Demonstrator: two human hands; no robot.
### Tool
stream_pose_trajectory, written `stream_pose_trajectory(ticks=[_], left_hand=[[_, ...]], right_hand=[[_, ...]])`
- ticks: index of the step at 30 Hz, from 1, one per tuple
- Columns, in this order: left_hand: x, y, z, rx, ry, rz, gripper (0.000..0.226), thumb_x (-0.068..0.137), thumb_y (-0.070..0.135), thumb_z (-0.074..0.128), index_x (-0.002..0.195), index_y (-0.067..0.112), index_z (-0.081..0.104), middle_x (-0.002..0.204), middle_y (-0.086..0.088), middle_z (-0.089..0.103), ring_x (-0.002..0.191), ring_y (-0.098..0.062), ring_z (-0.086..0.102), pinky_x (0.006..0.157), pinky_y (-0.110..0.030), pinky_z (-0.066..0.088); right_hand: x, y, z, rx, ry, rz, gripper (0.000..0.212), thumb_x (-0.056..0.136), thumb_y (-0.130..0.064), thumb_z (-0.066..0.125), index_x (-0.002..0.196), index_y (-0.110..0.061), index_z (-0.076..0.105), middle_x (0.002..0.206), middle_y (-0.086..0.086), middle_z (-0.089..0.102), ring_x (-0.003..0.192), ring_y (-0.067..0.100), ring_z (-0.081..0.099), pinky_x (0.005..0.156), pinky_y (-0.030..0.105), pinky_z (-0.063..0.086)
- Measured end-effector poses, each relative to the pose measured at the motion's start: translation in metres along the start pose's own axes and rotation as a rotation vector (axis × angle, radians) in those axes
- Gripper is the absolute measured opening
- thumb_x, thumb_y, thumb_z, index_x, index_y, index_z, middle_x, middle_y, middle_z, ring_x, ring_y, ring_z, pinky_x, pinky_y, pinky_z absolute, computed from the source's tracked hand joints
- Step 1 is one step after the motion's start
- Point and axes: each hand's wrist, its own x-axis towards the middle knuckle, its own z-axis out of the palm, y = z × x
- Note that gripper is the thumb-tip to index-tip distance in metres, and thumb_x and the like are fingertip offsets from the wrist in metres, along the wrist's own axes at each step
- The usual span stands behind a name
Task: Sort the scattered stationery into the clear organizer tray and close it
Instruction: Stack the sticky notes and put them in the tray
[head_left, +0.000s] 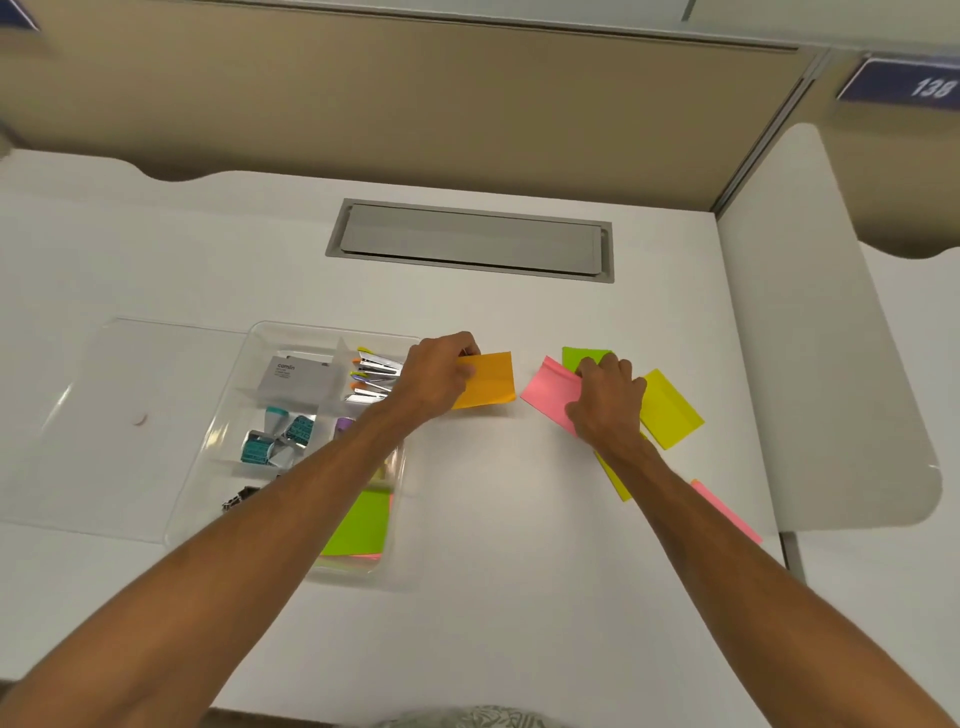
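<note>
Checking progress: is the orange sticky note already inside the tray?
No, the orange note is outside the tray, to its right, pinched by the left hand.

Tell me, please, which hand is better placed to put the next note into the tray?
Left. The left hand pinches the orange note beside the tray; the right hand grips the pink note, farther away.

Desk (493, 519) layout. Fingers of the left hand (436, 379) pinch the near note (491, 384). Directly left of them is the organizer tray (249, 364), with its lid (130, 374) flat further left. In the tray, staplers (376, 376) lie nearest those fingers, with a box (298, 379) left of them. Fingers of the right hand (608, 402) curl on the middle note (550, 392) — rear note (584, 356) just behind them, outer note (670, 410) to their right.
</note>
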Motion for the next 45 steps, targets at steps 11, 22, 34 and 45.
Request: stream_pose_trajectory(ticks=[11, 22, 34, 45], left_hand=[[-0.038, -0.012, -0.035, -0.044, 0.079, -0.038, 0.01, 0.085, 0.014, 0.059, 0.093, 0.019, 0.065, 0.096, -0.004, 0.068, 0.09, -0.024, 0.061, 0.076, -0.036, 0.051], [-0.069, -0.015, -0.052, -0.088, 0.115, -0.036, 0.013, 0.09, 0.015, 0.059, 0.101, 0.016, 0.065, 0.105, -0.003, 0.066, 0.096, -0.021, 0.06, 0.08, -0.036, 0.05], [-0.085, -0.014, -0.056, -0.1, 0.111, -0.035, 0.013, 0.091, 0.016, 0.059, 0.103, 0.017, 0.064, 0.108, -0.003, 0.065, 0.096, -0.019, 0.057, 0.074, -0.028, 0.041], [-0.095, -0.033, -0.076, -0.03, 0.005, -0.016, 0.021, 0.093, 0.014, 0.057, 0.111, 0.015, 0.068, 0.113, -0.005, 0.064, 0.095, -0.015, 0.051, 0.077, -0.025, 0.035]], right_hand=[[-0.023, 0.0, -0.009, 0.127, 0.071, -0.03, 0.03, 0.083, -0.007, 0.053, 0.109, -0.018, 0.061, 0.103, 0.01, 0.059, 0.101, 0.034, 0.058, 0.081, 0.043, 0.041], [-0.039, -0.004, -0.018, 0.246, 0.153, -0.061, 0.014, 0.086, -0.017, 0.06, 0.097, -0.022, 0.067, 0.094, 0.007, 0.067, 0.092, 0.031, 0.064, 0.081, 0.043, 0.044], [-0.05, -0.002, -0.019, 0.217, 0.19, -0.034, 0.005, 0.083, -0.02, 0.067, 0.083, -0.023, 0.071, 0.093, 0.006, 0.058, 0.098, 0.031, 0.051, 0.081, 0.045, 0.04], [-0.063, -0.027, -0.031, 0.754, 0.058, -0.179, 0.009, 0.087, -0.01, 0.06, 0.079, -0.015, 0.058, 0.084, -0.001, 0.065, 0.08, 0.017, 0.059, 0.068, 0.029, 0.042]])
